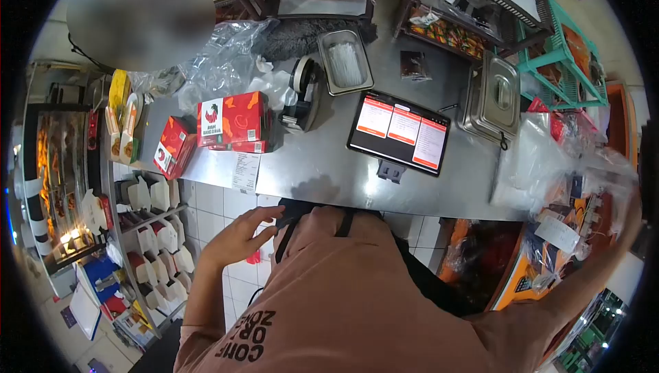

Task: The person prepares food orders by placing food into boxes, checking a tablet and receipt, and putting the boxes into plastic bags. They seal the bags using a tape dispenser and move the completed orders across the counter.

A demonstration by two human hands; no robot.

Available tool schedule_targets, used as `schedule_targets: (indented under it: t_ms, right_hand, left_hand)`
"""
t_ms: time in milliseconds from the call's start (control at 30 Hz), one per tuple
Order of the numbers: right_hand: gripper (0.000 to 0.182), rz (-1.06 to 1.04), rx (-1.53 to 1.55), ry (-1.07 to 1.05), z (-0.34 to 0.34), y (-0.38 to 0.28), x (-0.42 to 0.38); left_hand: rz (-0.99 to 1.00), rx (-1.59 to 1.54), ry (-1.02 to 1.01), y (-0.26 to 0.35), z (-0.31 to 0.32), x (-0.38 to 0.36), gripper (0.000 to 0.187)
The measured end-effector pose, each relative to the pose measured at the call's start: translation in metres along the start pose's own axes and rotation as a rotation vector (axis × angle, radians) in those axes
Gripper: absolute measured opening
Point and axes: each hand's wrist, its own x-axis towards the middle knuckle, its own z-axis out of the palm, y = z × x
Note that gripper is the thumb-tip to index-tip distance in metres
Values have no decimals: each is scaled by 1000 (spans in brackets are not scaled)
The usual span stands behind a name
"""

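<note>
My left hand hangs in front of the steel table's front edge, fingers spread and holding nothing. Closest to it on the table are a paper receipt and red printed food boxes, some stacked. My right arm stretches far to the right. At its end my right hand is beside a bunch of clear plastic bags, near the view's dark rim. Its fingers do not show clearly, so whether it grips the plastic cannot be made out.
A tablet stands mid-table, with a tape dispenser to its left. Behind are a metal tray and a lidded steel container. Open cartons fill the left shelves. A person with a blurred head is at the back left.
</note>
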Motion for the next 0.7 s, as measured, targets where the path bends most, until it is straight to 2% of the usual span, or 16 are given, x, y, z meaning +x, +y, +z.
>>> schedule_targets:
  t_ms: [67,133,167,233,300,333,367,433,500,567,600,633,700]
  right_hand:
    - [48,-74,63,97,-103,-31,-13]
    - [49,-213,268,22,-170,-81,-40]
    - [46,-329,555,-113,-182,-106,-61]
    - [41,-568,1131,-381,-171,-161,-113]
    - [39,-713,1566,-616,-182,-228,-143]
    - [39,-768,1764,-774,-187,-261,-159]
    - [37,-607,1756,-765,-186,-277,-178]
    - [34,-276,1750,-743,-184,-310,-216]
    - [28,49,1629,-773,-165,-342,-236]
    - [25,331,1859,-1206,-148,-373,-245]
    - [25,204,1902,-1427,-125,-377,-250]
    - [25,68,1927,-1655,-109,-381,-256]
    - [17,-62,1841,-1744,-99,-400,-272]
  left_hand:
    - [-26,-79,-1,16,-4,-4,50]
    - [49,-124,51,31,-7,8,55]
    - [97,-145,80,38,-6,18,57]
    - [227,-46,233,52,1,44,80]
    - [423,-84,354,74,16,66,103]
    - [553,-96,314,81,25,73,110]
    - [680,-109,272,87,34,78,117]
    - [592,-235,83,80,42,80,92]
    - [407,-423,-194,46,51,90,76]
    - [185,-1016,94,22,60,81,61]
    - [279,-1346,70,9,54,76,66]
    - [300,-1439,63,1,43,64,70]
    - [328,-1631,58,-16,18,34,79]
